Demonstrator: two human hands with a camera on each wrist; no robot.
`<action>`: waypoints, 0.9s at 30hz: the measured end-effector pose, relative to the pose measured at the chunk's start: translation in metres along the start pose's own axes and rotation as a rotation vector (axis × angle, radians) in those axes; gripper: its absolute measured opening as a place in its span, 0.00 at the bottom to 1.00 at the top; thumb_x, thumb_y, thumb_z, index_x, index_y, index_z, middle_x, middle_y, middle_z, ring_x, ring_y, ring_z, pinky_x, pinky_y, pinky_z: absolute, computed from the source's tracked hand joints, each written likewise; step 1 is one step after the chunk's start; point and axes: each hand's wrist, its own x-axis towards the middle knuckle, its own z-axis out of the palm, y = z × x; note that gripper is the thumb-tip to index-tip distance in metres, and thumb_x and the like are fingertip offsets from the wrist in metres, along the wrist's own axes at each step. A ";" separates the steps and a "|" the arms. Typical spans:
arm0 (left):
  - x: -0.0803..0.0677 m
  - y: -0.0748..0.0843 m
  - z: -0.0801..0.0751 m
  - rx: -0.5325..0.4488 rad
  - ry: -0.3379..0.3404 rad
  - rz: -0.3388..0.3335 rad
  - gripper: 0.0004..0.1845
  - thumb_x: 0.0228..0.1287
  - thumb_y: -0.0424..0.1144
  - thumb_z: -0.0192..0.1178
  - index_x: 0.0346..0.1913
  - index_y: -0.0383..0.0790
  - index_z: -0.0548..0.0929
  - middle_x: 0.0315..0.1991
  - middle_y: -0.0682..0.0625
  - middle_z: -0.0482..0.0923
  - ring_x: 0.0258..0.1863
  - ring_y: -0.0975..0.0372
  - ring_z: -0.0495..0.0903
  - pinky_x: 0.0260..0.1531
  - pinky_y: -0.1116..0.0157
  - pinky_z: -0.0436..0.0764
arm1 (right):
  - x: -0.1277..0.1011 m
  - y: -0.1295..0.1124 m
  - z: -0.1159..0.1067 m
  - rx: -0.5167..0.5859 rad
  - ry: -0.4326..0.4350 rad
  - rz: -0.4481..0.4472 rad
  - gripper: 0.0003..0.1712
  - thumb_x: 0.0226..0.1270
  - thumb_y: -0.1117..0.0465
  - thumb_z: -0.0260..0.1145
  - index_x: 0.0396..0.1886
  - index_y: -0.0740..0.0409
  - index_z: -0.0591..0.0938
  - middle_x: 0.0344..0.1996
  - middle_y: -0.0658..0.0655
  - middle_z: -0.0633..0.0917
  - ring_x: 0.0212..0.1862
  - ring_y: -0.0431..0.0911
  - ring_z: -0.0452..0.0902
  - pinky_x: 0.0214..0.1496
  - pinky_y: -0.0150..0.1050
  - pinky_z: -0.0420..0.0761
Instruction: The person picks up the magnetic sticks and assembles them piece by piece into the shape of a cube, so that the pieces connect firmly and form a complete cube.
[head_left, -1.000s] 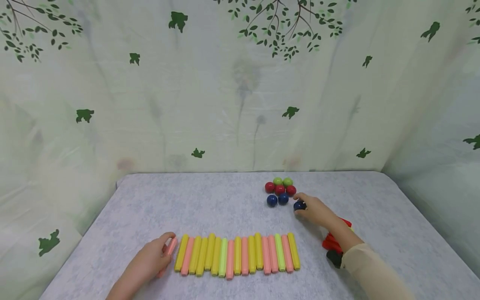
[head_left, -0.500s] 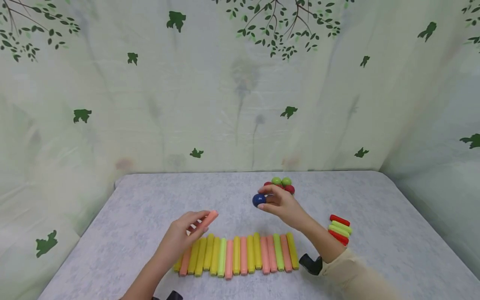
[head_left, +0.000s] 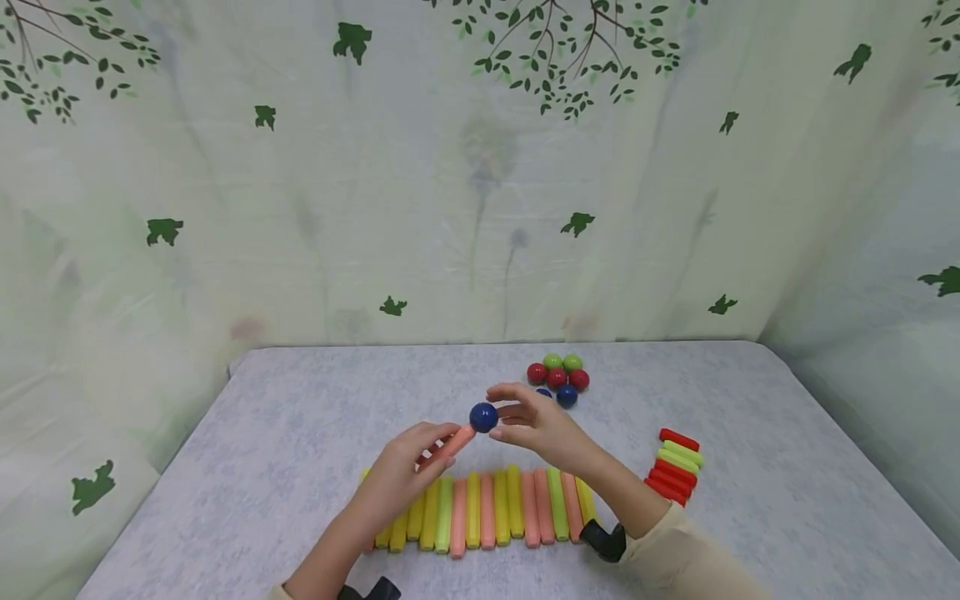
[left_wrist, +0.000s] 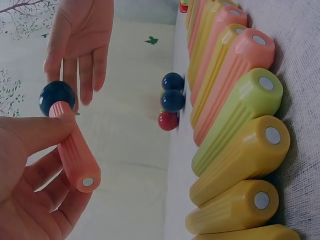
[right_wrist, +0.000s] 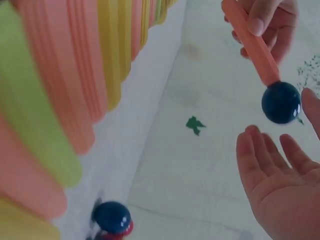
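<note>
Fingers of the left hand [head_left: 397,479] curled round a salmon-pink ridged plastic stick [head_left: 454,442], thumb on top, gripping its near half; stick raised above the table and pointing up toward the right hand. Dark blue glossy ball [head_left: 483,417]: sits on the far tip of that stick, touching it end-on; the left wrist view shows ball [left_wrist: 57,98] and stick [left_wrist: 74,154] joined. Right hand [head_left: 536,425]: fingers [right_wrist: 265,150] straight and spread, palm open just beside the ball; the right wrist view shows a gap between fingertips and ball, so no grip, though whether the thumb touches it cannot be told.

Row of ridged plastic sticks [head_left: 487,508], yellow, salmon-pink and light green: laid side by side on the table directly beneath both hands, each touching its neighbours; its left end is hidden by the left hand. Cluster of small glossy balls [head_left: 558,377], two green, three red, two dark blue: resting on the table beyond the right hand, all touching. Short stack of red and light green sticks [head_left: 675,467]: on the table to the right, apart from the row. Grey mottled tablecloth [head_left: 300,400]: covers the table. Pale curtain with green leaf print [head_left: 450,167]: hangs behind the table
</note>
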 end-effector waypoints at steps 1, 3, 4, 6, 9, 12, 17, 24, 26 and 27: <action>0.000 0.000 0.000 -0.001 0.003 -0.012 0.21 0.55 0.31 0.62 0.54 0.42 0.75 0.42 0.53 0.76 0.36 0.64 0.74 0.31 0.72 0.76 | -0.002 0.004 -0.002 -0.035 0.018 -0.002 0.28 0.59 0.62 0.64 0.58 0.59 0.67 0.53 0.58 0.72 0.52 0.51 0.71 0.51 0.43 0.72; 0.001 -0.001 0.000 0.006 0.016 -0.047 0.25 0.55 0.33 0.62 0.57 0.43 0.72 0.40 0.54 0.75 0.35 0.65 0.74 0.31 0.72 0.76 | -0.009 0.012 -0.009 -0.109 0.059 0.016 0.31 0.57 0.58 0.66 0.60 0.55 0.66 0.55 0.56 0.71 0.54 0.50 0.70 0.53 0.46 0.70; 0.001 -0.001 0.000 0.007 0.024 -0.066 0.27 0.56 0.34 0.62 0.59 0.44 0.70 0.40 0.54 0.74 0.35 0.66 0.73 0.31 0.72 0.76 | -0.014 0.014 -0.012 -0.138 0.077 0.035 0.32 0.56 0.56 0.66 0.60 0.54 0.66 0.55 0.56 0.71 0.54 0.51 0.70 0.54 0.48 0.70; 0.001 -0.003 0.001 0.009 0.041 -0.097 0.32 0.55 0.34 0.63 0.63 0.45 0.64 0.39 0.54 0.73 0.34 0.67 0.73 0.31 0.72 0.76 | -0.025 0.019 -0.019 -0.187 0.100 0.097 0.34 0.55 0.54 0.67 0.60 0.53 0.66 0.56 0.56 0.70 0.53 0.52 0.69 0.53 0.50 0.70; 0.001 -0.004 0.001 -0.014 0.052 -0.137 0.38 0.55 0.35 0.63 0.68 0.49 0.56 0.39 0.54 0.72 0.33 0.67 0.72 0.31 0.71 0.76 | -0.043 0.027 -0.028 -0.280 0.116 0.224 0.35 0.54 0.53 0.68 0.60 0.52 0.66 0.56 0.57 0.69 0.53 0.54 0.69 0.51 0.50 0.72; 0.001 -0.005 0.001 -0.062 0.047 -0.167 0.43 0.55 0.33 0.63 0.69 0.52 0.51 0.40 0.53 0.71 0.34 0.66 0.72 0.30 0.71 0.76 | -0.058 0.035 -0.032 -0.379 0.105 0.374 0.35 0.53 0.55 0.69 0.60 0.52 0.67 0.55 0.56 0.69 0.50 0.52 0.69 0.45 0.47 0.76; 0.001 -0.006 0.003 -0.148 0.039 -0.202 0.46 0.54 0.31 0.63 0.69 0.58 0.47 0.42 0.50 0.70 0.37 0.63 0.73 0.30 0.71 0.76 | -0.072 0.047 -0.030 -0.532 -0.005 0.560 0.37 0.51 0.55 0.70 0.60 0.57 0.66 0.44 0.56 0.72 0.40 0.47 0.70 0.36 0.41 0.77; 0.000 -0.008 0.006 -0.219 0.031 -0.232 0.47 0.54 0.32 0.64 0.69 0.62 0.46 0.42 0.51 0.71 0.37 0.62 0.73 0.31 0.70 0.77 | -0.069 0.048 -0.022 -0.693 -0.006 0.648 0.28 0.52 0.61 0.67 0.53 0.63 0.69 0.24 0.54 0.73 0.25 0.45 0.68 0.24 0.36 0.69; 0.000 -0.007 0.007 -0.237 0.022 -0.232 0.47 0.54 0.32 0.64 0.69 0.62 0.46 0.42 0.51 0.71 0.37 0.62 0.73 0.31 0.69 0.77 | -0.064 0.042 -0.024 -0.679 0.060 0.578 0.23 0.53 0.62 0.67 0.49 0.62 0.72 0.24 0.52 0.73 0.25 0.44 0.68 0.24 0.35 0.70; 0.000 -0.007 0.007 -0.245 0.016 -0.231 0.47 0.54 0.32 0.64 0.69 0.63 0.46 0.42 0.51 0.71 0.37 0.62 0.73 0.30 0.69 0.77 | -0.061 0.039 -0.025 -0.646 0.094 0.525 0.21 0.54 0.63 0.66 0.48 0.61 0.73 0.25 0.52 0.74 0.25 0.44 0.68 0.24 0.35 0.71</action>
